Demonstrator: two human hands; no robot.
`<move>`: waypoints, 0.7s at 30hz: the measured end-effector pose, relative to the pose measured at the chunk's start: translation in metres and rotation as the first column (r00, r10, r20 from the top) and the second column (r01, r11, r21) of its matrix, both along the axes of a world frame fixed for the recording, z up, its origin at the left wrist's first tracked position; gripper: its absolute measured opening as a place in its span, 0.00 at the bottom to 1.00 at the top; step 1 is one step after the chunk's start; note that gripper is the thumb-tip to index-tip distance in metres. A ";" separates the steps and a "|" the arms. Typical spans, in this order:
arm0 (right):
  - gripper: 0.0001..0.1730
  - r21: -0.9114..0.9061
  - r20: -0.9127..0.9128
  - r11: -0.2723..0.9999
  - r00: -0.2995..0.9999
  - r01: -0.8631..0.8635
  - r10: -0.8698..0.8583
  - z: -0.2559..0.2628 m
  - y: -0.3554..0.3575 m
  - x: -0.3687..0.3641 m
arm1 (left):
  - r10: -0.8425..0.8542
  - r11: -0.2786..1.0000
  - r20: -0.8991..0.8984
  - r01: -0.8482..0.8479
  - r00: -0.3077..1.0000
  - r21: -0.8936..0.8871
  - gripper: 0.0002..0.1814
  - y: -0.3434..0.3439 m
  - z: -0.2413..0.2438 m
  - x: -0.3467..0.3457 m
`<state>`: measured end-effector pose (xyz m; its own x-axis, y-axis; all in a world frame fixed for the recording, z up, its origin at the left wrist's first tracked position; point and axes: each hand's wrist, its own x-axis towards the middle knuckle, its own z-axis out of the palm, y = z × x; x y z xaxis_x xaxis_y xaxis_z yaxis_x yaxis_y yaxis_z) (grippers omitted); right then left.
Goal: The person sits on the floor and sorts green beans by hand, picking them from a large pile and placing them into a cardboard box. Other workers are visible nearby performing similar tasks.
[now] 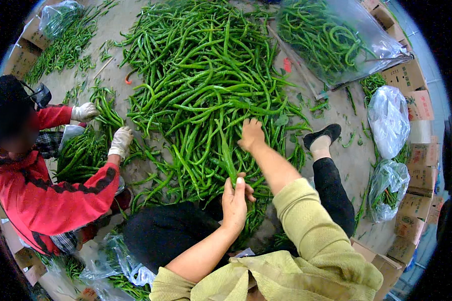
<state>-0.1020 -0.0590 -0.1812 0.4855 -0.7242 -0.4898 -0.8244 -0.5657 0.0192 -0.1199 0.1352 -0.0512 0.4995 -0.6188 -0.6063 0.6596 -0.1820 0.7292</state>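
In front of me a large heap of long green chili peppers (196, 75) spreads over the floor. My left hand (234, 205) pinches the ends of a few long green peppers (226, 150) between thumb and fingers, and they point away from me over the near side of the heap. Farther forward and to the right, my right hand (253, 134) lies on the heap with bent fingers touching peppers. Whether it grips any is hidden beneath the palm. Loose peppers (254, 222) also lie below my left hand, between my legs.
At left sits a co-worker in a red jacket (60, 203), gloved hands at a pepper bunch (107, 109). A large plastic bag of peppers (324, 41) lies at upper right. Plastic bags (390, 120) and cardboard boxes (418, 177) line the right side. My right foot (322, 136) extends beside the heap.
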 end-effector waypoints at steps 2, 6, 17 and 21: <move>0.42 0.136 0.055 0.991 0.998 0.009 -0.016 0.003 -0.032 -0.016 | -0.015 1.000 -0.010 0.015 1.000 -0.018 0.19 0.001 0.001 -0.001; 0.37 0.214 -0.078 0.975 0.994 -0.064 0.082 0.039 -0.045 -0.022 | -0.002 0.999 -0.017 0.002 1.000 -0.045 0.19 0.004 0.006 -0.001; 0.28 0.617 0.382 0.772 0.801 0.151 -0.461 0.100 0.085 -0.173 | 0.148 0.982 0.091 -0.135 0.985 -0.128 0.16 0.007 0.013 0.023; 0.21 0.785 0.432 0.606 0.591 0.125 -0.681 0.181 0.100 -0.201 | 0.079 0.982 0.092 -0.062 0.993 -0.177 0.11 0.008 0.009 0.022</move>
